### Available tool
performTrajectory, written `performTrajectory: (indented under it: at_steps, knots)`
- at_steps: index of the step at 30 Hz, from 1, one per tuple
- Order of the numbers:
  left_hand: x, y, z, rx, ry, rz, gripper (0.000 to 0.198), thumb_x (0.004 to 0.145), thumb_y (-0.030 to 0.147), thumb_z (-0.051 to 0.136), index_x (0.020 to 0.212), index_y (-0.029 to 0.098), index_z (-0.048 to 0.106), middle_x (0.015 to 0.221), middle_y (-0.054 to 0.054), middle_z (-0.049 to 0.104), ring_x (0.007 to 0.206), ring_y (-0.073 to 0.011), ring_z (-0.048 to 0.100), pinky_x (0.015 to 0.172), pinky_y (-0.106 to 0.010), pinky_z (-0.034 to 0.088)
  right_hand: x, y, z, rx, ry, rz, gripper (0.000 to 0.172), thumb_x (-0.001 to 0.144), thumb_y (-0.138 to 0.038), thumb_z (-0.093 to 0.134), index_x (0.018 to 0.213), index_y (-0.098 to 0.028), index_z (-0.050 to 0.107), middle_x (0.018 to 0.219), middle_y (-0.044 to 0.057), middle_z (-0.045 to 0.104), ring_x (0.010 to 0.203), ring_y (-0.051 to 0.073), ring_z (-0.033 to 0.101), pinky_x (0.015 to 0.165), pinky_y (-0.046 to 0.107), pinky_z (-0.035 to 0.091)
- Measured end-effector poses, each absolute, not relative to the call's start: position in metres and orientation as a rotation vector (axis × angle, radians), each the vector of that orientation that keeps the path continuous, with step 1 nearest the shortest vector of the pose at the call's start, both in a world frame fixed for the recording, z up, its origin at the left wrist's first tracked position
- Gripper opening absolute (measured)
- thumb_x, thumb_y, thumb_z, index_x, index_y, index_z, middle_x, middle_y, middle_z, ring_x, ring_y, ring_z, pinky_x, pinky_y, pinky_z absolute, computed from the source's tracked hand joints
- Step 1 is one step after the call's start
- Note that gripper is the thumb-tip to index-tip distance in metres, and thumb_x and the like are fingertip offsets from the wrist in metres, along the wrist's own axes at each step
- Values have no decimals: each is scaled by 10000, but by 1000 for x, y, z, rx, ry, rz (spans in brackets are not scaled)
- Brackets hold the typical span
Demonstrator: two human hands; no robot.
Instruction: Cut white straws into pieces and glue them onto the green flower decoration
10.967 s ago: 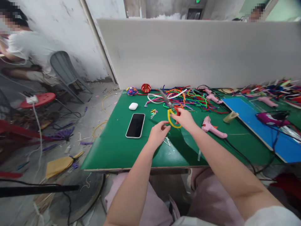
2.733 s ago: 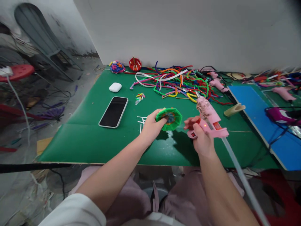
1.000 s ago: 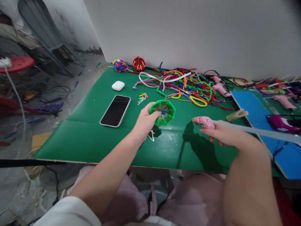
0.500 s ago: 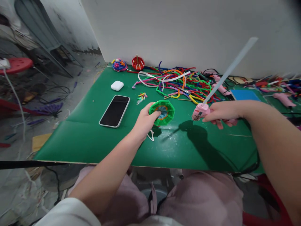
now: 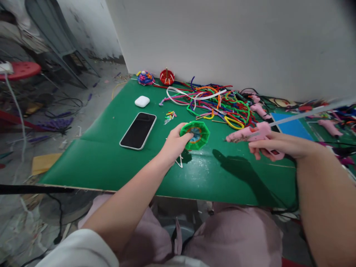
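Note:
My left hand (image 5: pixel 174 144) is closed on the near rim of a green woven disc (image 5: pixel 195 134) with an orange and blue centre, held just above the green table (image 5: pixel 116 163). In my right hand (image 5: pixel 274 144) is a pink glue gun (image 5: pixel 254 134), gripped by its handle with the nozzle pointing left toward the disc, a short gap away. A long clear glue stick (image 5: pixel 311 112) juts out of the gun's back to the right.
A black phone (image 5: pixel 138 125) and a white earbud case (image 5: pixel 142 101) lie left of the disc. A tangle of coloured pipe cleaners (image 5: pixel 215 102) spreads behind it, with two small woven pieces (image 5: pixel 155 78) by the white wall. More pink glue guns (image 5: pixel 258 109) and a blue board (image 5: pixel 292 128) sit right.
My right hand has swung the glue gun round, so the glue stick that pointed up-right half a second ago lies nearly level. The nozzle has turned toward the disc. The left hand barely moved.

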State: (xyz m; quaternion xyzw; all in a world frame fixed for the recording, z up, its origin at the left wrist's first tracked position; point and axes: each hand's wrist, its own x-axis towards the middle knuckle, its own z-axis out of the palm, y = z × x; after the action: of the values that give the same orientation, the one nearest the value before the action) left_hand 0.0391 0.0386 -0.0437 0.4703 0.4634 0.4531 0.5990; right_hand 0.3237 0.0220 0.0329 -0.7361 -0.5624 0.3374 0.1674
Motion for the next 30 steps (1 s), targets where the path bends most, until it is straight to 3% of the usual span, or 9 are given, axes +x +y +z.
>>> performTrajectory:
  at_steps: [1, 3, 5, 9, 12, 19, 27, 30]
  knots:
    - [39, 39, -44, 1084, 1074, 1053, 236, 710, 236, 594, 943, 202, 609, 844, -20, 649, 707, -135, 598, 564, -221, 476, 320, 16, 31, -2006, -1605, 1240, 279, 760, -362, 568, 639, -116, 625, 486, 34, 607, 323, 50, 443, 366, 207, 246]
    - [39, 40, -45, 1060, 1078, 1056, 253, 712, 249, 593, 961, 205, 602, 850, -21, 645, 708, -141, 602, 541, -222, 482, 312, 6, 22, -1812, -1473, 1313, 289, 816, -361, 480, 684, -134, 602, 546, 40, 616, 372, 67, 494, 393, 221, 299]
    - [40, 40, -46, 1047, 1091, 1061, 251, 719, 254, 584, 964, 203, 598, 861, -21, 637, 712, -138, 601, 528, -216, 490, 301, -4, 6, -1613, -1343, 1338, 265, 787, -391, 506, 683, -157, 576, 560, 35, 607, 338, 84, 466, 362, 246, 276]
    - [43, 38, -47, 1073, 1097, 1016, 245, 739, 281, 562, 967, 195, 593, 828, -22, 622, 643, -127, 581, 453, -201, 470, 275, -16, -27, -1362, -1282, 1293, 283, 696, -443, 623, 670, -163, 591, 705, 57, 652, 448, 115, 533, 452, 267, 395]
    - [44, 36, -45, 1090, 1114, 991, 228, 749, 286, 549, 960, 205, 586, 819, -16, 606, 594, -114, 559, 417, -190, 452, 255, -22, -38, -1394, -1350, 1180, 284, 705, -454, 627, 696, -171, 607, 542, 17, 586, 482, 131, 530, 449, 245, 384]
    - [46, 37, -50, 1156, 1154, 959, 223, 774, 280, 526, 985, 226, 577, 824, -22, 610, 541, -99, 536, 397, -177, 421, 230, -25, -46, -1472, -1300, 1071, 344, 641, -515, 647, 623, -185, 553, 448, -28, 510, 356, 72, 404, 342, 205, 259]
    - [46, 38, -53, 1160, 1185, 949, 234, 773, 310, 537, 990, 231, 574, 875, -39, 611, 583, -121, 563, 388, -180, 426, 226, -27, -56, -1445, -1282, 1099, 337, 647, -494, 661, 644, -190, 515, 471, -46, 502, 376, 61, 380, 365, 211, 308]
    - [46, 37, -53, 1206, 1203, 951, 238, 779, 307, 522, 1001, 237, 569, 879, -34, 601, 594, -123, 557, 386, -177, 430, 228, -29, -58, -1363, -1356, 1105, 314, 690, -481, 626, 632, -195, 509, 487, -35, 510, 415, 79, 427, 389, 216, 342]
